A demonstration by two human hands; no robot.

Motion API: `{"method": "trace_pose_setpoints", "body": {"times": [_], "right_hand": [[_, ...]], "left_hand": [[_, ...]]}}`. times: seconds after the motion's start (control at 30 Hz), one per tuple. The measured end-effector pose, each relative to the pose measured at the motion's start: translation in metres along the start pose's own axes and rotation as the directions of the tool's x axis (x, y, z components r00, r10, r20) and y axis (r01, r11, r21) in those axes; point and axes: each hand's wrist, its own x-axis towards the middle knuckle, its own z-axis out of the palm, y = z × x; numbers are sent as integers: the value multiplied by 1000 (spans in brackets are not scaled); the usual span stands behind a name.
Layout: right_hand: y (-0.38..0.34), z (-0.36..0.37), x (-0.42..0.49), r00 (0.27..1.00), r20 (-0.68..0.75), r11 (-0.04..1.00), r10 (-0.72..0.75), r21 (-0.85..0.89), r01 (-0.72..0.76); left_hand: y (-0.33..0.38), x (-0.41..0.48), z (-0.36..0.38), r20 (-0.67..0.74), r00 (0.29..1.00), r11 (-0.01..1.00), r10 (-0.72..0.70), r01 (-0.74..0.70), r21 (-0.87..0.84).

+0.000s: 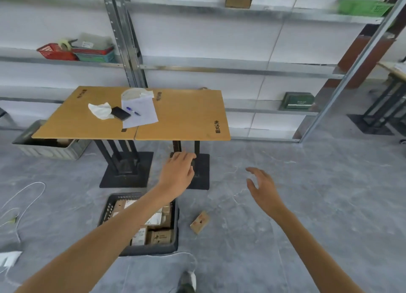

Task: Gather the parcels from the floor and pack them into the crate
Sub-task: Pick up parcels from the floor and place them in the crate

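Note:
A dark plastic crate (175, 231) stands on the grey floor below me, holding several brown and white-labelled parcels (160, 235). One small brown parcel (200, 222) lies on the floor just right of the crate. My left hand (178, 172) is stretched forward above the crate's far edge, fingers relaxed and holding nothing. My right hand (261, 184) hovers over the bare floor beyond the loose parcel, fingers spread and empty. My left forearm hides part of the crate's contents.
A wooden table (186, 117) on black pedestal bases stands ahead, with a phone, pen, papers and tissue on it. A grey bin (52, 149) sits behind-left. Metal shelving lines the wall, carrying baskets and a box (238, 1). A white cable (24, 196) runs across the floor at left.

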Motion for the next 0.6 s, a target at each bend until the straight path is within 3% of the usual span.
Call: {"method": "trace_pose_setpoints", "body": {"times": [0.2, 0.37, 0.6], "right_hand": [[49, 58, 37, 955, 235, 983, 181, -2, -185], [110, 135, 67, 852, 374, 917, 367, 11, -400], [268, 345, 112, 638, 523, 768, 566, -51, -639]], "left_hand": [[-23, 32, 72, 215, 973, 994, -79, 94, -63], [-55, 56, 166, 373, 912, 971, -171, 220, -94], [-126, 60, 422, 538, 794, 911, -283, 398, -109]]}}
